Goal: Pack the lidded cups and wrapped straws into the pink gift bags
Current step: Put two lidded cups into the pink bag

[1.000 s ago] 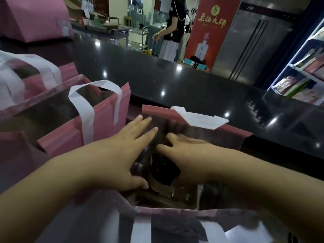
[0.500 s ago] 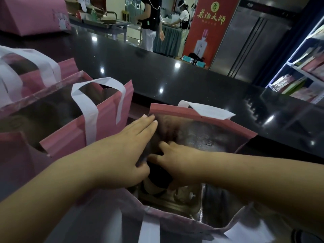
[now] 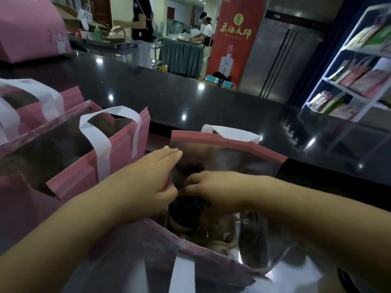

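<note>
An open pink gift bag [image 3: 228, 142] with a shiny lining and white handles stands in front of me. Low inside it sits a lidded cup [image 3: 186, 214] with a dark lid, on brown packing. My right hand [image 3: 218, 187] reaches into the bag and lies over the cup's top, its fingers curled down at the lid's far edge. My left hand [image 3: 152, 178] presses on the bag's left wall with straight fingers that point to its far corner, the thumb near my right fingertips. No wrapped straw can be made out.
A second pink gift bag [image 3: 124, 149] with white handles stands open just to the left, and more bags [image 3: 69, 96] behind it. All stand on a black glossy counter [image 3: 211, 106]. A pink box [image 3: 31, 32] lies far left; people work in the background; a shelf [image 3: 347, 85] stands at right.
My right hand has sunk deeper into the bag and curled over the cup's lid. My left hand has slid along the bag's left wall. The view has tilted slightly.
</note>
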A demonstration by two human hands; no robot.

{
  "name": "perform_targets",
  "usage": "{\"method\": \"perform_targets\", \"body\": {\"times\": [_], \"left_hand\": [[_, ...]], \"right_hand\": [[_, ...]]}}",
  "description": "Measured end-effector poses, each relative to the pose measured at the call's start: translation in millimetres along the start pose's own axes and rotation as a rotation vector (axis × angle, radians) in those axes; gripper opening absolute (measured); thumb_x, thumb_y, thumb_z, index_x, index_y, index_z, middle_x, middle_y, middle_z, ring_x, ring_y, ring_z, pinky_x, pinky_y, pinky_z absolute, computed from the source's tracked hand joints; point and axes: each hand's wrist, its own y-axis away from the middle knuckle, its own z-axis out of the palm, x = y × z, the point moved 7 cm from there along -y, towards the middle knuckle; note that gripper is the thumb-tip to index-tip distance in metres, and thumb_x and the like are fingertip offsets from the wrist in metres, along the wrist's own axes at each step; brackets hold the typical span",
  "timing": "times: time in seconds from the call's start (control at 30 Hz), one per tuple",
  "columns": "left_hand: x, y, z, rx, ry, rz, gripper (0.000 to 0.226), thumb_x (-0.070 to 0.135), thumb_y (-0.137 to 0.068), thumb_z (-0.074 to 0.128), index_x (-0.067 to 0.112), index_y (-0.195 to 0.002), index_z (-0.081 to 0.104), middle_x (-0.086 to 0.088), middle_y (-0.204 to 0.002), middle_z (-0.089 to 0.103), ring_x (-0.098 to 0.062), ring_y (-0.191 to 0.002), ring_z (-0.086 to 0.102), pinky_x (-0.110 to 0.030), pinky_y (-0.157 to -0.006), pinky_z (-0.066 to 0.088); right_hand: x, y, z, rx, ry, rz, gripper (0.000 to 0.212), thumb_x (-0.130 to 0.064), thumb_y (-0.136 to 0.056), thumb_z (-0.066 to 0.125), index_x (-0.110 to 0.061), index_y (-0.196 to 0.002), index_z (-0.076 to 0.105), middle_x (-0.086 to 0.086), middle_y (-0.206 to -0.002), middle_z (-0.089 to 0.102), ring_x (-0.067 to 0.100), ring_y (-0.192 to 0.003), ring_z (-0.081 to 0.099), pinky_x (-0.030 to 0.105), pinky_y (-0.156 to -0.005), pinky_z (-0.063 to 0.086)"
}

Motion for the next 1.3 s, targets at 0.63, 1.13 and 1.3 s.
{"method": "perform_targets", "body": {"times": [0.63,1.13,1.3], "left_hand": [[157.4,-44.1,-16.9,0.002,-0.316,0.370,0.049,0.057,-0.076,0.026,0.039,-0.105,0.061,0.021,-0.102,0.061,-0.004,-0.083,0.058,-0.031,-0.067,0.053],[157.7,-54.4,3.0,-0.037,-0.373,0.360,0.040,0.054,-0.079,0.034,0.039,-0.107,0.059,0.020,-0.105,0.060,0.000,-0.084,0.055,-0.024,-0.071,0.050],[139.0,-44.2,-4.9,-0.021,-0.335,0.322,0.040,0.055,-0.078,0.038,0.040,-0.107,0.060,0.024,-0.102,0.059,0.002,-0.085,0.056,-0.025,-0.072,0.052]], "right_hand": [[104.8,241.0,20.5,0.361,-0.255,0.609,0.039,-0.050,-0.085,0.060,-0.037,-0.120,0.052,-0.015,-0.110,0.058,0.004,-0.098,0.055,0.028,-0.084,0.050],[150.4,150.7,141.1,0.057,-0.465,0.791,0.078,-0.055,-0.074,0.065,-0.027,-0.139,0.031,0.009,-0.127,0.045,0.031,-0.109,0.049,0.039,-0.085,0.047],[148.2,187.1,97.5,0.240,-0.368,0.863,0.078,-0.061,-0.073,0.059,-0.031,-0.138,0.031,0.009,-0.127,0.043,0.031,-0.113,0.045,0.042,-0.090,0.046]]}}
